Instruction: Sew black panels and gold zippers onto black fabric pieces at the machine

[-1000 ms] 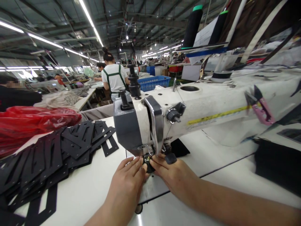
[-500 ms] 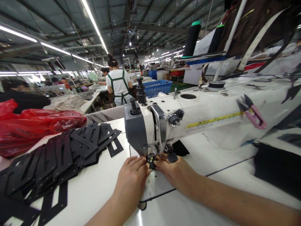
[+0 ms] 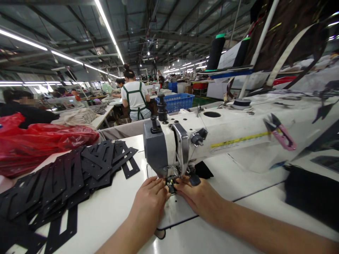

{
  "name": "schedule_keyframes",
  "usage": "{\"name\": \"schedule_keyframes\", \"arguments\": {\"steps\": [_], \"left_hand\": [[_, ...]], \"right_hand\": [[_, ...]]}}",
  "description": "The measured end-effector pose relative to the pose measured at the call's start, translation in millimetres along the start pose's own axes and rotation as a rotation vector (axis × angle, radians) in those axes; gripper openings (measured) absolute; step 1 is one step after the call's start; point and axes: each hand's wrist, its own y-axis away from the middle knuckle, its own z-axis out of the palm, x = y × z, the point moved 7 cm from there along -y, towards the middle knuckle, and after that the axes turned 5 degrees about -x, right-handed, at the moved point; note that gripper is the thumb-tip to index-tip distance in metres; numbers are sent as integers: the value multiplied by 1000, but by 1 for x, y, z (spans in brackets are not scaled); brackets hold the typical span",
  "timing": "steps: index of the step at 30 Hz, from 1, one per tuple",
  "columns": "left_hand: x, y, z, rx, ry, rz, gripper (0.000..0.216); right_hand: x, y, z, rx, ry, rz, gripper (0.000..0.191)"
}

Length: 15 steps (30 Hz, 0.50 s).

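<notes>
My left hand (image 3: pixel 150 203) and my right hand (image 3: pixel 200 199) rest on the white table (image 3: pixel 111 215), fingertips meeting under the head of a white sewing machine (image 3: pixel 233 132). Both sets of fingers are closed on a small black piece (image 3: pixel 171 186) at the presser foot, left from the left side, right from the right. Most of the piece is hidden by the fingers and the foot. A black knob sits just above my right fingers.
A spread pile of black cut-out pieces (image 3: pixel 66 176) lies left of the machine, beside a red plastic bag (image 3: pixel 39 141). Pink thread snips (image 3: pixel 280 135) rest on the machine arm. Black fabric (image 3: pixel 309 192) lies at right. A person in a white shirt (image 3: pixel 134 97) stands beyond, near a blue crate (image 3: pixel 176 100).
The view has shifted slightly, so the machine sits further right and lower in frame. Both hands stay at the presser foot with the same hold on the small piece.
</notes>
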Motion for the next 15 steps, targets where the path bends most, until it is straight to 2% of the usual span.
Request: {"name": "schedule_keyframes", "arguments": {"steps": [5, 9, 11, 13, 15], "left_hand": [[-4, -1, -3, -10, -13, -2, 19], [7, 4, -13, -12, -29, -25, 20], [26, 8, -17, 12, -28, 14, 20], [51, 10, -18, 33, -40, 93, 27], [73, 10, -13, -2, -34, 182, 34]], "right_hand": [[10, 1, -8, -10, 77, 0, 15], [24, 17, -28, 33, 234, 103, 15], [14, 31, -31, 47, 319, 103, 18], [-13, 48, -31, 88, 378, 13, 26], [-41, 69, -33, 158, 326, -75, 29]]}}
